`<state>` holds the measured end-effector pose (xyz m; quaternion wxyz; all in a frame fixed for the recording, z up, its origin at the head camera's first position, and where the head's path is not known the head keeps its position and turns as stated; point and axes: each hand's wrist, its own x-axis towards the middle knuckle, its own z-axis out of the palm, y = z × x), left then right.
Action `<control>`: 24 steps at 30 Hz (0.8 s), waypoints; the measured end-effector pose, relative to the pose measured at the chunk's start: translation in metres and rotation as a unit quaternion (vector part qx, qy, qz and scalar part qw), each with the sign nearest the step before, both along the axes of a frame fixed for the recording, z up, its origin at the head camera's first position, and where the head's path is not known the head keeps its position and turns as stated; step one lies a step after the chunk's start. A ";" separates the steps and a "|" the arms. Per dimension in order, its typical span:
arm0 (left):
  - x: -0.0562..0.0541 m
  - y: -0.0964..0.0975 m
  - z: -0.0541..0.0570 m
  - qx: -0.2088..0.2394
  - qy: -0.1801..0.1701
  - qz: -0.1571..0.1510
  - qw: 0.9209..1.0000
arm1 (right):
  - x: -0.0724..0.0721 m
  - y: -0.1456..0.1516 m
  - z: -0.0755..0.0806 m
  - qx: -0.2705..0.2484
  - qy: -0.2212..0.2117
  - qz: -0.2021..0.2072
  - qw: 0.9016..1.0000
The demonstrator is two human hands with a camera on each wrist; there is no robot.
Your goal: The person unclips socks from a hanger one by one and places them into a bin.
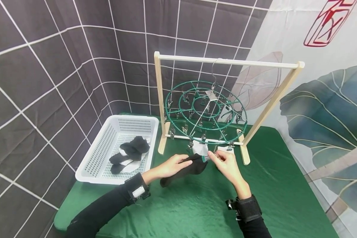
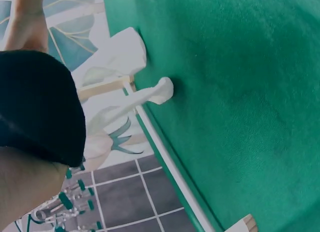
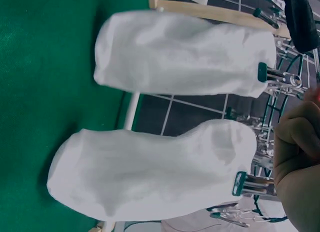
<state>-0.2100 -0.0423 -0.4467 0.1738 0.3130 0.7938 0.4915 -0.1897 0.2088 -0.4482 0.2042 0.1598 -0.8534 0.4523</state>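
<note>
My left hand [image 1: 177, 165] grips a black sock [image 1: 193, 168] near its upper end, and the sock droops over the green table. In the left wrist view the sock [image 2: 42, 109] bulges in front of my left hand [image 2: 30, 184]. My right hand [image 1: 224, 162] pinches a green-tipped metal clip [image 1: 206, 158] at the sock's edge; whether its jaws grip the fabric cannot be told. Above both hands hangs a round green clip hanger [image 1: 206, 112]. Two white socks, an upper one [image 3: 185, 54] and a lower one [image 3: 155, 174], hang from its clips near my right hand [image 3: 300, 142].
A wooden stand [image 1: 273, 96] with a white top bar holds the hanger by its hook. Left of it, a white plastic basket [image 1: 92, 162] contains several black and white socks [image 1: 134, 150]. Everything stands on a green-covered table [image 1: 178, 211] against a tiled-pattern curtain.
</note>
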 end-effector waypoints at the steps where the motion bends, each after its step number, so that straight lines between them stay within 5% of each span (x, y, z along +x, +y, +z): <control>1: 0.000 -0.001 0.001 -0.004 0.007 0.002 1.000 | 0.000 0.000 0.000 -0.001 0.001 0.000 1.000; 8: 0.001 -0.002 0.007 -0.041 0.052 0.018 0.998 | -0.004 -0.005 0.000 0.002 0.037 0.007 0.999; 16: -0.001 -0.011 0.017 -0.109 0.137 0.022 0.984 | -0.003 -0.007 0.002 0.002 0.052 -0.029 0.998; 24: -0.017 -0.038 0.039 -0.141 0.165 0.061 0.974 | -0.004 -0.005 -0.001 -0.005 0.042 -0.050 0.998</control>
